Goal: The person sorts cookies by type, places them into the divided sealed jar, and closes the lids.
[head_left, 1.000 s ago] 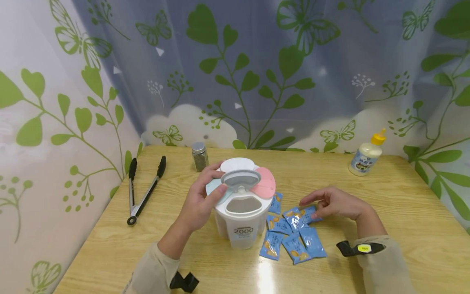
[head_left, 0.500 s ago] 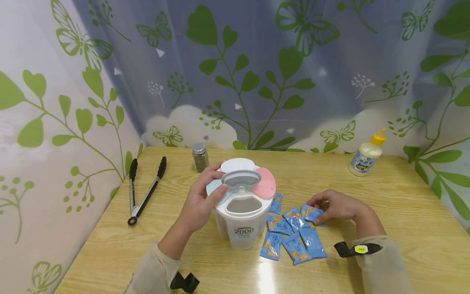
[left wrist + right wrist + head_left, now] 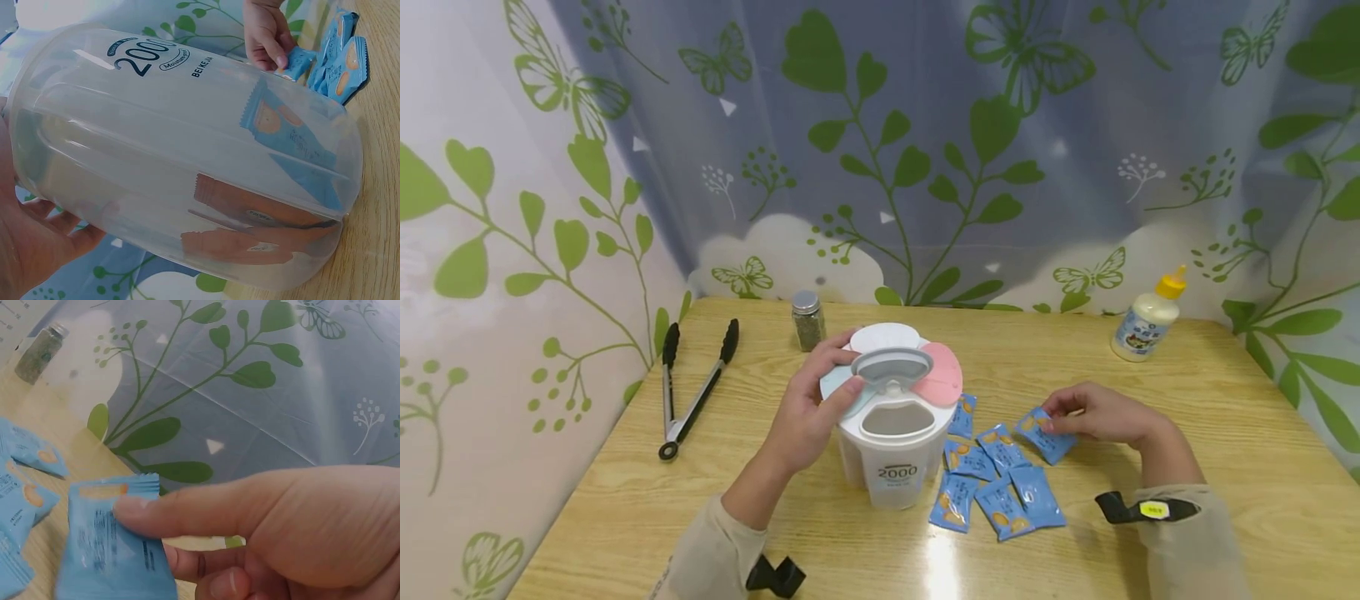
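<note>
My left hand [image 3: 805,412] grips the left rim of a clear, sectioned storage canister [image 3: 898,479] marked 2000. Its white lid carries pale blue and pink covers, and the grey front flap [image 3: 891,364] stands up above the opening. Through the wall in the left wrist view show a blue packet [image 3: 287,134] and brown packets [image 3: 265,244] at the bottom. My right hand [image 3: 1101,414] pinches a small blue snack packet [image 3: 1045,437] between thumb and fingers, right of the canister. In the right wrist view the thumb lies across the printed face of that packet [image 3: 115,550].
Several more blue packets [image 3: 1000,504] lie on the wooden table [image 3: 820,533] beside the canister. Metal tongs [image 3: 696,412] with black tips rest at left. Behind stand a spice jar [image 3: 808,321] and, far right, a yellow-capped bottle [image 3: 1145,325]. A patterned curtain [image 3: 925,250] closes the back.
My right hand has taken hold of a blue packet from the top of the group and drawn it a little right, apart from the others. The left hand and canister stay put.
</note>
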### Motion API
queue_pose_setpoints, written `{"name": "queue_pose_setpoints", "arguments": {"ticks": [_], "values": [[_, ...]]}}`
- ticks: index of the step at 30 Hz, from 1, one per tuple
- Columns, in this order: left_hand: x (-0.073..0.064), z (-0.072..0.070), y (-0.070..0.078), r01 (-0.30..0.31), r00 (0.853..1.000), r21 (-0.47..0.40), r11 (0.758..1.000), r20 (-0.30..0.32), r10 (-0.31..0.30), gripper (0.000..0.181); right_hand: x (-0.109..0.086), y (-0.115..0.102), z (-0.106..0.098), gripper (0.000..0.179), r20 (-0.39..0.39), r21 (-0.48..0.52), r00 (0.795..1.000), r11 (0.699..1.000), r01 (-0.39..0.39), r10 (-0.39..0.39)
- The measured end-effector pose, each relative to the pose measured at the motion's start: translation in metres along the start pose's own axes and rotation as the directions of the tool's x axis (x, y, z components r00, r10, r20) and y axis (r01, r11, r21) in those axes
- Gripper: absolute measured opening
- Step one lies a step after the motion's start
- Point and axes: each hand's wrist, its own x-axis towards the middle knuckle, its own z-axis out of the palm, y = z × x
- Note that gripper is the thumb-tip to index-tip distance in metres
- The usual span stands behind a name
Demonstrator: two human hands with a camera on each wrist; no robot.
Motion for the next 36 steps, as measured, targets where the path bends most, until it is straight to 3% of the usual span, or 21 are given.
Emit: {"name": "queue_pose_setpoints", "arguments": {"ticks": [9, 17, 25, 36], "values": [[0.0, 0.0, 0.001, 0.014, 1.0, -0.006, 1.0, 0.002, -0.014, 0.022, -0.002, -0.004, -0.002, 0.025, -0.049, 0.025, 0.999, 0.999, 0.025, -0.024], [0.0, 0.0, 0.001, 0.006, 1.0, 0.003, 1.0, 0.002, -0.006, 0.021, -0.004, -0.02, -0.002, 0.016, -0.065, 0.079, 0.988, 0.987, 0.142, -0.137], [-0.001, 0.0, 0.0, 0.008, 1.0, 0.013, 1.0, -0.004, -0.008, 0.021, -0.011, -0.051, 0.003, 0.01, -0.157, 0.117, 0.962, 0.963, 0.243, -0.223], [-0.001, 0.0, 0.0, 0.002, 1.0, 0.027, 1.0, -0.003, -0.002, 0.021, -0.02, -0.088, 0.017, 0.015, -0.174, 0.149, 0.906, 0.899, 0.413, -0.387]]}}
